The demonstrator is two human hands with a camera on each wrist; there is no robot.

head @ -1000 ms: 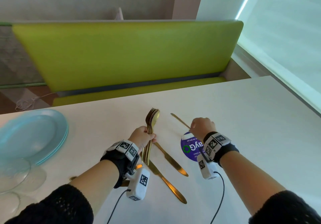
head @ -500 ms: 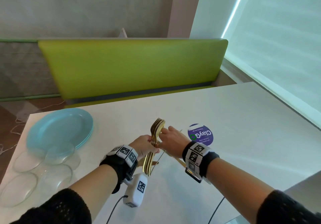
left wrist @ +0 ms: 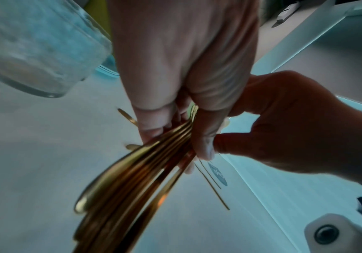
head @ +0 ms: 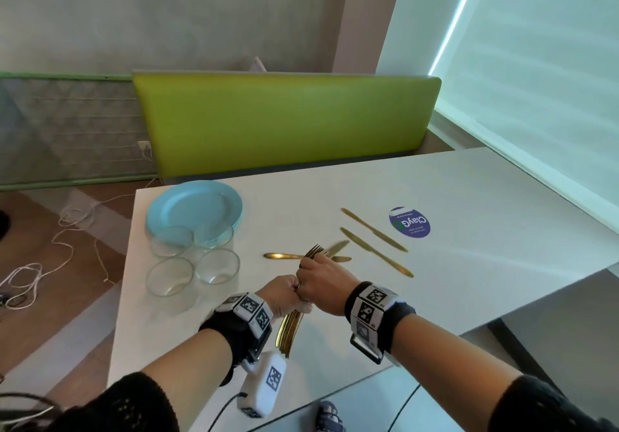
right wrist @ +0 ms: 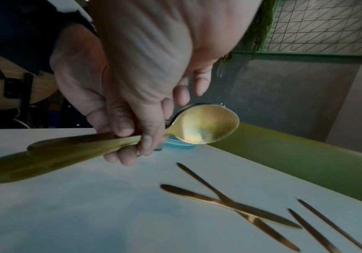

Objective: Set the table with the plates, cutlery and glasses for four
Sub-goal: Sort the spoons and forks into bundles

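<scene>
On the white table (head: 435, 197), which runs along a lime-green bench (head: 284, 120), nothing is laid out for four yet, so by my judgement the task is at an early, sorting stage. No place has a plate, a glass or cutlery set at it.

Largest first: a stack of pale blue plates (head: 196, 205) sits at the table's far left corner (the number in the stack cannot be counted from here). Just in front of it, touching or nearly so, stand four clear glasses (head: 170, 275) grouped in a square.

Four gold knives (head: 375, 230) lie loose on the table: two roughly parallel beside a round purple sticker (head: 409, 222), and two crossed over each other just past the hands.

Both hands meet above the table's near edge. The left hand (head: 284, 299) has its fingers curled tightly round a bundle of gold forks and spoons (head: 289, 329), handles fanning downward; the exact count is hidden. The right hand (head: 323, 285) pinches the upper end of the same bundle, fingers and thumb closed on it near a spoon bowl (right wrist: 206, 125).

Still to do, as I judge it: separate the bundle and distribute everything to four places.
</scene>
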